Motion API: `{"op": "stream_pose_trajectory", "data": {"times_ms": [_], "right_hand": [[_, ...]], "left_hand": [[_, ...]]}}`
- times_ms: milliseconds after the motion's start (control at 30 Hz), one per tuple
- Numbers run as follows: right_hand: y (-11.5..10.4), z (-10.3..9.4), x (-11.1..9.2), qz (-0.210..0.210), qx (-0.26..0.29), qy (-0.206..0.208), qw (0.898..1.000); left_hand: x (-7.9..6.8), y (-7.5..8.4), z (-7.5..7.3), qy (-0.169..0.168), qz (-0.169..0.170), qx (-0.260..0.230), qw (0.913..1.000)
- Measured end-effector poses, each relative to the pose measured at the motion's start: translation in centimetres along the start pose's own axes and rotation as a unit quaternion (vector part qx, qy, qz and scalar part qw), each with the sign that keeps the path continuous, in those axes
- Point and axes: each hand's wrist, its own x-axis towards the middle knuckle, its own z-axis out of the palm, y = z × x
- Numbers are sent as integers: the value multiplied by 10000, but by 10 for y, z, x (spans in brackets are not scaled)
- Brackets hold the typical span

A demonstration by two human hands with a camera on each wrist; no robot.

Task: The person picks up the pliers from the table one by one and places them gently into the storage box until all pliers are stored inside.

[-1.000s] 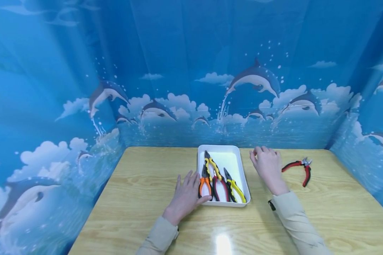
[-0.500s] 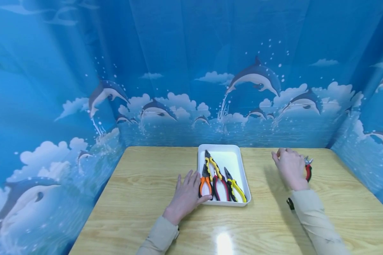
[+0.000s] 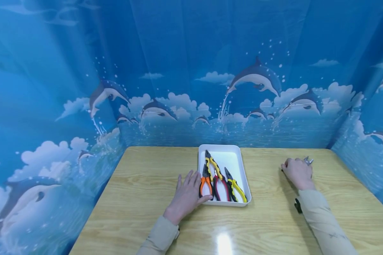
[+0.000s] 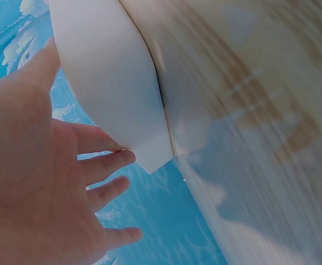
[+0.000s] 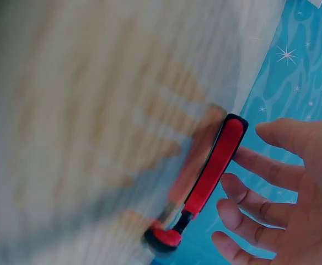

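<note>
My left hand (image 3: pixel 186 196) lies along the left front side of a white tray (image 3: pixel 249 193), fingers spread and thumb over the rim. In the left wrist view, fingertips touch the tray's outer wall (image 4: pixel 111 72). My right hand (image 3: pixel 298 173) is over the red-and-black handled diagonal cutters (image 3: pixel 308 161), hiding most of them from the head view. The right wrist view has the red handle (image 5: pixel 216 160) on the table, thumb and loosely bent fingers around its end, not closed on it. The tray holds orange-handled pliers (image 3: pixel 202 185), red-handled pliers (image 3: pixel 226 187) and two yellow-and-black pliers (image 3: pixel 240 192).
A pale wood table (image 3: pixel 146 173) carries everything. Behind and beside it hangs a blue curtain (image 3: pixel 185 127) printed with dolphins, close to the table's back edge. The tray stands near the table's middle, well left of the cutters.
My right hand has moved rightward from beside the tray, then lowered over the diagonal cutters, covering their handles. The left hand and the tray have stayed put.
</note>
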Motion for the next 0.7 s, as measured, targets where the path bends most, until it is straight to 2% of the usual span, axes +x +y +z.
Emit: {"op": "stream_pose_trajectory", "data": {"times_ms": [267, 400, 533, 700], "right_hand": [[8, -6, -9, 17, -99, -187, 9998], [15, -12, -14, 93, -191, -409, 9989], [21, -16, -16, 222, -193, -553, 9980], [27, -16, -16, 593, 17, -461, 9972]], "left_hand": [[0, 1, -1, 9, -19, -33, 10000], [0, 1, -1, -31, -44, -36, 10000], [0, 0, -1, -61, -69, -22, 10000], [0, 1, -2, -104, -81, -45, 9999]]}}
